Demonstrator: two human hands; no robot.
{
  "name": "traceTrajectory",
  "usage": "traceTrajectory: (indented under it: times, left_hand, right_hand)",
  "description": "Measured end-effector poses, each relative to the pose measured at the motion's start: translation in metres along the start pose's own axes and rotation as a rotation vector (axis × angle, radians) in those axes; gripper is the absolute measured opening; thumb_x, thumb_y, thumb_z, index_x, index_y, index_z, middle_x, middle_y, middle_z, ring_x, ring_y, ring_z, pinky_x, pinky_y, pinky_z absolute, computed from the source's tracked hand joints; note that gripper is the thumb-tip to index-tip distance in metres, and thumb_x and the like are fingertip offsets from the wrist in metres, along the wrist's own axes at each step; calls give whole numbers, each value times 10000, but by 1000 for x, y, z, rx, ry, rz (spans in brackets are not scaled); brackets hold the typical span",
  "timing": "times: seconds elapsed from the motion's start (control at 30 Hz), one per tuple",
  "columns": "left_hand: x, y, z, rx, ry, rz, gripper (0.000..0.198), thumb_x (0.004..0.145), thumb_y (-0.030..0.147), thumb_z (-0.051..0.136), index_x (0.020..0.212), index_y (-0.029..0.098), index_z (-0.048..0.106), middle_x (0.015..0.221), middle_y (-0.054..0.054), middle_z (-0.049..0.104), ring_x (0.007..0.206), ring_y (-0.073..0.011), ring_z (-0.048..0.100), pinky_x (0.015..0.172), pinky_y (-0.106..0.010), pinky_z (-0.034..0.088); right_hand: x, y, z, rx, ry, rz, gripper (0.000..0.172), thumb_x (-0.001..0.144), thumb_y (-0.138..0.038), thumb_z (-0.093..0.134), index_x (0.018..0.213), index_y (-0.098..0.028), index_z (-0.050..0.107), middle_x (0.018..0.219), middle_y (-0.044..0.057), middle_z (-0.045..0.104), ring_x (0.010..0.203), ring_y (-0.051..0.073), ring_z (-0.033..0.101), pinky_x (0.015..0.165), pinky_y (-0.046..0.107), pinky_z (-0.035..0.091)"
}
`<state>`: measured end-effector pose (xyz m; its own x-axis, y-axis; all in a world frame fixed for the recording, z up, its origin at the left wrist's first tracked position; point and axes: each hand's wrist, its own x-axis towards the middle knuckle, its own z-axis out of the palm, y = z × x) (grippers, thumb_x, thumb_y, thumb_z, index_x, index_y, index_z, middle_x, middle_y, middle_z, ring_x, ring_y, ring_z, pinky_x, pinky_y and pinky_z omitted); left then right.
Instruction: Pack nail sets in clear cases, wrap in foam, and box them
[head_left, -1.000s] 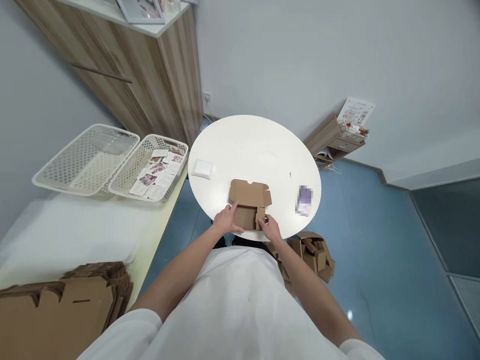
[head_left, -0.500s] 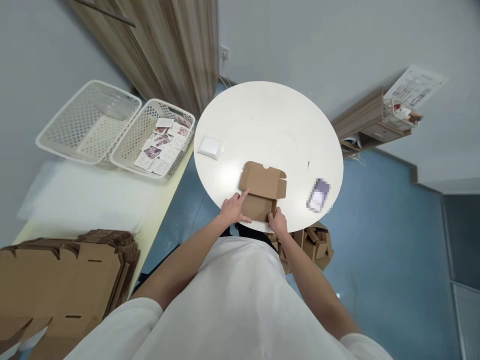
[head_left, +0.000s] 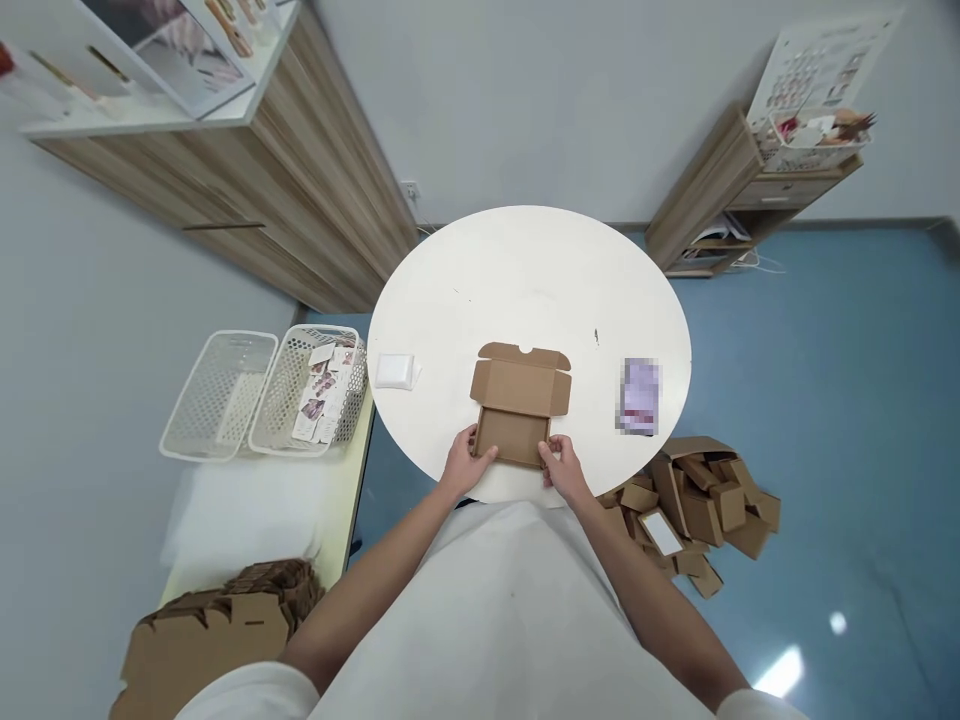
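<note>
One left hand (head_left: pixel 463 466), one right hand (head_left: pixel 563 469) — two in all — and one open cardboard box (head_left: pixel 515 438). One round white table (head_left: pixel 525 270), one white packet (head_left: pixel 394 371), one pixelated purple item (head_left: pixel 640 396). There are two large white baskets (head_left: pixel 280 408) and one small basket (head_left: pixel 810 156); the heaped cardboard boxes (head_left: pixel 702 515) overlap too much to count.

We cannot see the underside of the open box (head_left: pixel 516 400), identify the pixelated purple item (head_left: pixel 639 393) or read the cards (head_left: pixel 322 388); the upper edge crops the framed picture (head_left: pixel 187 55).
</note>
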<state>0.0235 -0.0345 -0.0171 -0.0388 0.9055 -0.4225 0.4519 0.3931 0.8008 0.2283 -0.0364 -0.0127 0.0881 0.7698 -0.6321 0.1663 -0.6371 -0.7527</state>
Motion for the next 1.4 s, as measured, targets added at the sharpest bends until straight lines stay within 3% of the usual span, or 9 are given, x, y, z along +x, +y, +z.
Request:
traceTrajectory:
  times: [0.27, 0.5, 1.03, 1.27, 1.4]
  left_hand:
    - [62, 38, 14, -154, 21, 38, 717, 702, 311, 599, 1328, 190, 272, 1343, -117, 367, 1199, -238, 396, 936, -374, 410]
    - [82, 49, 22, -218, 21, 71, 690, 736, 320, 547, 1343, 198, 243, 1401, -98, 290, 1251, -237, 326, 972, -380, 375]
    - [79, 44, 26, -209, 15, 16, 757, 772, 445, 519, 1369, 224, 110, 1427, -110, 216, 1296, -244, 245, 1020, -417, 294]
    - [82, 34, 17, -255, -61, 62, 699, 802, 379, 505, 1369, 263, 114, 1425, -90, 234, 1297, -232, 249, 1022, -422, 293]
    - [79, 25, 1, -260, -109, 43, 623, 828, 365, 461, 1359, 258, 154, 1401, -100, 289, 1254, -226, 334, 1006, -435, 309]
  right_hand:
    - [64, -38, -21, 74, 33, -146, 465, 729, -484, 490, 1109, -220, 443, 1030, 43, 464, 584, 77, 457, 466, 229, 464]
    - [93, -42, -31, 123, 42, -200, 369, 813, -432, 383, 1104, -219, 461, 999, 42, 498, 631, 91, 458, 533, 235, 435]
    - [93, -38, -34, 159, 49, -203, 385, 838, -486, 326, 1064, -213, 476, 956, 32, 539, 540, 67, 450, 549, 243, 455]
    - [87, -32, -28, 133, 217, -211, 439, 839, -522, 264, 1105, -227, 449, 1106, 52, 499, 518, 48, 465, 566, 247, 444]
    - [62, -29, -15, 90, 466, -208, 427, 845, -495, 263, 1147, -223, 394, 1028, 46, 495, 528, 63, 455, 591, 263, 435]
